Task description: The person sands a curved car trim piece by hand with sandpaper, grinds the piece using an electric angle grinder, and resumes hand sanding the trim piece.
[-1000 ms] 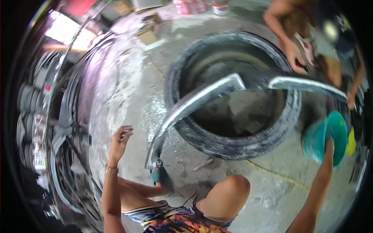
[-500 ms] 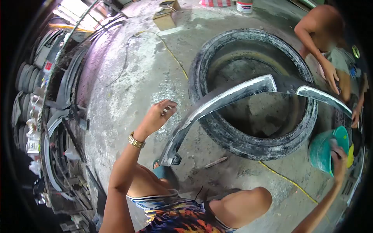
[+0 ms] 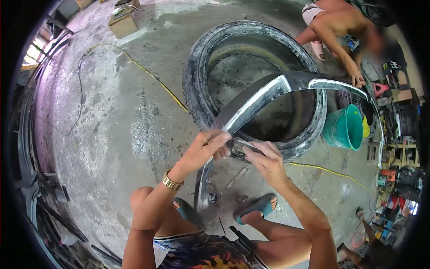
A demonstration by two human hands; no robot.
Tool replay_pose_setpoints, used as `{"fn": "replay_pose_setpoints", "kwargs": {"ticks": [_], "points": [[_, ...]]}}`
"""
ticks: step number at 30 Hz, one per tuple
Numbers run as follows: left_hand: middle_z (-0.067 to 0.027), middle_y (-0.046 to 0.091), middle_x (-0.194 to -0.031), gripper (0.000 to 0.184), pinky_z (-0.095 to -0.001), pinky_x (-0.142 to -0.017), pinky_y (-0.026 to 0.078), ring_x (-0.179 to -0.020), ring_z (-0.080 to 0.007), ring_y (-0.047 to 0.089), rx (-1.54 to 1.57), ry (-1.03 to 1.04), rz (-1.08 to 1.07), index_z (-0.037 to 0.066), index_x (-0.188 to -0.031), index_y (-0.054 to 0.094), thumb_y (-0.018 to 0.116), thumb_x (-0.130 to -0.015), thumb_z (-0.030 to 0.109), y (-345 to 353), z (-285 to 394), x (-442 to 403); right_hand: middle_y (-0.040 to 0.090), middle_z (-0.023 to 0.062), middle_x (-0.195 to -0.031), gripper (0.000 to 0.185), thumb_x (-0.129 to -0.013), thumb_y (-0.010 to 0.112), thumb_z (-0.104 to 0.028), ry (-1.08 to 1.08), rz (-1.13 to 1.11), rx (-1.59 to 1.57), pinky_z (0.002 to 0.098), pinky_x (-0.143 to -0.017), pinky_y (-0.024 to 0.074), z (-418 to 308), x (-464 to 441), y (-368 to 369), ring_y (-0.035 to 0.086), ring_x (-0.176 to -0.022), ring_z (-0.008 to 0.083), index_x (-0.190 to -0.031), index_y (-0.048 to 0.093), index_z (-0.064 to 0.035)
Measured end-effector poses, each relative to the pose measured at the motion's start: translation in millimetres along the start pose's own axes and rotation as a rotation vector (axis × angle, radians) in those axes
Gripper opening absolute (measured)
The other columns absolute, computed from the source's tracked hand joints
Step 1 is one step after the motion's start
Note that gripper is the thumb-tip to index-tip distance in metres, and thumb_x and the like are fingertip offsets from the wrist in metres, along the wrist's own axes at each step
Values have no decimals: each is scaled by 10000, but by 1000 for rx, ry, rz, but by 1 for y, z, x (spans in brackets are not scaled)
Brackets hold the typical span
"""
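Note:
A long curved black trim (image 3: 257, 104), like a wheel-arch fender flare with white-grey patches, lies across a tyre (image 3: 193, 83). Its near end hangs down past the tyre toward my feet. My left hand (image 3: 207, 148), with a gold watch at the wrist, is closed around the near part of the trim. Just right of it, my right hand (image 3: 268, 165) grips a dark flat piece (image 3: 242, 147) against or beside the trim. That piece is blurred, so its kind is unclear. Water-like liquid shows inside the tyre ring.
A co-worker (image 3: 340, 33) bends at the far right, one hand at the trim's far end. The teal bucket (image 3: 342, 127) stands right of the tyre. A yellow cord (image 3: 152, 77) crosses the concrete floor. A thin stick (image 3: 237, 177) lies near my feet. A box (image 3: 123, 24) sits behind.
My right hand has left the bucket and come to the trim with the dark piece. My left hand, raised before, now closes on the trim. The view has turned right; the co-worker leans lower.

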State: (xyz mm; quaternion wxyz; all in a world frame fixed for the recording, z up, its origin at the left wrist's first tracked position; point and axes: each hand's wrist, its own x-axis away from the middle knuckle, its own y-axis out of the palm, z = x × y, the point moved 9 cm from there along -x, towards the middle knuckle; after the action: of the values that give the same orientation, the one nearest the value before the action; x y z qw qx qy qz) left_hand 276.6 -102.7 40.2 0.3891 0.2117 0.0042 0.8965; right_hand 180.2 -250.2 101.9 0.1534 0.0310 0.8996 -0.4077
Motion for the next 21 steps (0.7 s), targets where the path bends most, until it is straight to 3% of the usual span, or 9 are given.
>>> {"fn": "replay_pose_setpoints", "kwargs": {"ticks": [5, 7, 8, 11, 14, 15, 16, 19, 21], "points": [[-65, 691, -848, 224, -261, -612, 522, -705, -109, 648, 174, -27, -96, -15, -1017, 647, 679, -966, 201, 4, -9, -4, 651, 71, -1181, 382, -789, 741, -49, 0, 21, 118, 422, -877, 493, -22, -1, 12, 622, -1009, 270, -1164, 725, -115], [-56, 676, -804, 155, -258, -597, 529, -674, -104, 645, 184, 59, -38, -22, -974, 642, 685, -929, 120, -6, -8, -10, 645, 63, -1179, 374, -793, 735, -54, 24, 3, 201, 455, -934, 454, -28, -8, 15, 618, -1011, 274, -1163, 719, -108], [-56, 676, -804, 155, -258, -597, 529, -674, -104, 645, 181, 48, -38, -22, -974, 642, 685, -929, 120, -9, -10, -13, 617, 84, -1224, 382, -804, 745, -100, 14, -7, 238, 469, -1008, 404, -30, -12, 19, 600, -1079, 283, -1183, 697, -105], [-38, 650, -732, 89, -236, -540, 512, -583, -92, 615, 108, 79, 40, -15, -908, 638, 656, -905, 73, -19, -3, -18, 554, 139, -1306, 441, -817, 766, -196, -2, -58, 398, 481, -1079, 364, -50, -38, 19, 547, -1214, 303, -1229, 638, -104], [-41, 677, -757, 91, -233, -539, 496, -599, -95, 627, 13, 44, 36, 15, -939, 645, 664, -919, 102, -25, -2, -15, 567, 132, -1291, 437, -820, 765, -188, -37, -79, 350, 474, -1069, 384, -46, -49, 32, 563, -1198, 306, -1228, 633, -98], [-41, 677, -757, 91, -233, -539, 496, -599, -95, 627, 9, 43, 35, 15, -939, 645, 664, -919, 102, -28, -2, -15, 597, 117, -1242, 406, -820, 768, -160, -3, -85, 250, 442, -993, 456, -41, -49, 37, 609, -1117, 311, -1205, 656, -94], [-32, 677, -751, 103, -236, -548, 491, -613, -95, 630, 57, 28, 19, 22, -934, 649, 665, -921, 123, -31, -5, -14, 597, 117, -1242, 406, -820, 768, -160, -1, -82, 249, 442, -993, 456, -38, -47, 43, 609, -1117, 311, -1205, 656, -94], [-4, 652, -754, 167, -235, -598, 473, -668, -83, 612, 110, 18, 80, 34, -922, 647, 660, -943, 199, -42, -8, -10, 658, 92, -1124, 300, -821, 771, -114, 96, 191, -66, 420, -853, 522, -17, -30, 42, 649, -977, 324, -1117, 723, -94], [16, 628, -762, 222, -231, -640, 461, -708, -73, 589, 116, 29, 154, 39, -914, 641, 653, -962, 255, -48, -22, -11, 662, 91, -1124, 301, -822, 769, -109, 149, 219, -23, 419, -858, 519, -8, -12, 50, 648, -984, 322, -1119, 725, -95]]}}
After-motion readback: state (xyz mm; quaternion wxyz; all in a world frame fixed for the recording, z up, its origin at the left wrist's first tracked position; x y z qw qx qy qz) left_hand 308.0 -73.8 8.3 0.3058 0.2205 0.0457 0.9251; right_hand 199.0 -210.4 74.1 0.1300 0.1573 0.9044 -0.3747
